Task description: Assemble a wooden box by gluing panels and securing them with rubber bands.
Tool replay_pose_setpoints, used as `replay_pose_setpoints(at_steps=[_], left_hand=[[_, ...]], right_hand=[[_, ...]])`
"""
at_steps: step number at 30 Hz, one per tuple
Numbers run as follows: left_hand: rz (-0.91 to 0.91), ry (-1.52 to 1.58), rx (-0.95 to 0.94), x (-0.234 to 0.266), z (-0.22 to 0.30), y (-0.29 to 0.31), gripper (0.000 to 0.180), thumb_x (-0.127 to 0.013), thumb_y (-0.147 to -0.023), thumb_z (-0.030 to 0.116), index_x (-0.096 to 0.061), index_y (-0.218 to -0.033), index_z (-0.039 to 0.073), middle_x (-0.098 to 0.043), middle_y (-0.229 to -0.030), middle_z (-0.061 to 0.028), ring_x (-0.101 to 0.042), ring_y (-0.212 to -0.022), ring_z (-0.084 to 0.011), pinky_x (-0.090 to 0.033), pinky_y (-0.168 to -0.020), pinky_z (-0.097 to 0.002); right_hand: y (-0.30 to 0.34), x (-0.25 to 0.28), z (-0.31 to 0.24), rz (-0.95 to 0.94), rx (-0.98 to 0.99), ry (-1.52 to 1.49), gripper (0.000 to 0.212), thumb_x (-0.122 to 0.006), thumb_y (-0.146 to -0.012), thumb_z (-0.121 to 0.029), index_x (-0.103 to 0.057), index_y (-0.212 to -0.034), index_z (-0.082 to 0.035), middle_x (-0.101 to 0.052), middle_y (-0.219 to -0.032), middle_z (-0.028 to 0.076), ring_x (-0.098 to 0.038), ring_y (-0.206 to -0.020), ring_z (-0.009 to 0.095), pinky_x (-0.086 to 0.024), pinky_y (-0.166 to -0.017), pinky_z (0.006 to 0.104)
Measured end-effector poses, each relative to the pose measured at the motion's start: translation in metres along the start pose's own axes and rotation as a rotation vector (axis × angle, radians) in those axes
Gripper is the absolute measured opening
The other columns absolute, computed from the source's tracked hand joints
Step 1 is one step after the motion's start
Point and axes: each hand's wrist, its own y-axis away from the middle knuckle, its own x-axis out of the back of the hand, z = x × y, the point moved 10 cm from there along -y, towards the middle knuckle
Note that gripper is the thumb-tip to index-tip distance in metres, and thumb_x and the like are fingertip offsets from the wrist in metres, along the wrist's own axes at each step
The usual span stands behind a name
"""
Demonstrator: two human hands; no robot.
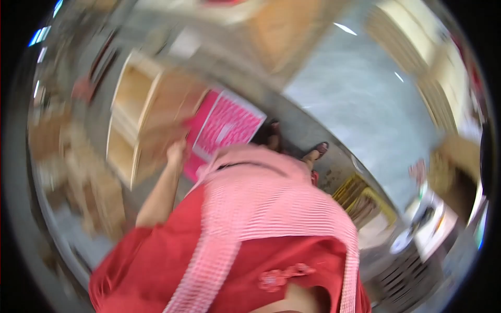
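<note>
My left hand (177,151) is at the end of a bare forearm, left of my body and blurred by motion. Its fingers look curled in; what they hold, if anything, does not show. Just beyond it in the picture stands a light wooden cabinet (172,99) with two open compartments. A bright pink panel (227,125) with a white-lined pattern lies to the right of the hand, partly covered by my pink checked apron (271,203). My right hand is out of the picture.
A yellow crate (352,190) stands right of my feet (318,151). Cardboard pieces (86,177) are stacked at the left. Long stacked boards (412,57) line the far right. Nearer on the right are a cardboard box (454,167) and a dark slatted crate (409,276).
</note>
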Motion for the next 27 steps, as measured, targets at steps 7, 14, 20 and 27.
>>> replay_pose_setpoints(at_steps=[7,14,20,27], left_hand=[[-0.364,-1.212,-1.16,-0.356,0.224,0.108,0.027,-0.065,-0.094,0.023,-0.06,-0.076,0.003,-0.061,-0.074,-0.0123,-0.062,-0.074,-0.0272,-0.05,-0.07,-0.0393],[-1.068,-1.356,-1.918,-0.63,0.157,0.21,0.026,-0.074,-0.08,0.022,-0.066,-0.101,0.009,-0.057,-0.131,-0.0134,-0.051,-0.126,-0.0331,-0.046,-0.095,-0.0461],[-1.158,-1.458,-1.952,-0.691,0.126,0.185,0.046,-0.072,-0.081,0.033,-0.064,-0.123,0.016,-0.051,-0.143,-0.0139,-0.046,-0.134,-0.0316,-0.033,-0.11,-0.0466],[-1.215,-1.485,-1.971,-0.696,0.114,0.175,0.047,-0.064,-0.089,0.038,-0.059,-0.131,0.018,-0.047,-0.149,-0.0085,-0.04,-0.14,-0.0252,-0.026,-0.116,-0.0423]], right_hand=[[-0.01,-0.05,-0.108,-0.097,0.06,0.029,0.038,-0.052,-0.093,-0.027,-0.062,-0.126,-0.01,-0.056,-0.136,0.011,-0.051,-0.129,0.029,-0.045,-0.101,0.0448],[-0.049,-0.094,-0.097,-0.235,0.052,-0.028,0.052,-0.045,-0.099,-0.042,-0.055,-0.138,-0.01,-0.049,-0.146,0.015,-0.042,-0.139,0.032,-0.03,-0.114,0.0511],[-0.096,-0.125,-0.074,-0.628,0.033,0.016,0.061,-0.039,-0.101,-0.048,-0.04,-0.151,-0.014,-0.028,-0.162,0.01,-0.028,-0.148,0.033,-0.014,-0.12,0.0561],[-0.161,-0.055,-0.122,0.186,0.22,-0.148,0.041,-0.054,-0.094,-0.034,-0.064,-0.13,-0.016,-0.053,-0.144,0.012,-0.039,-0.142,0.028,-0.036,-0.111,0.0526]])
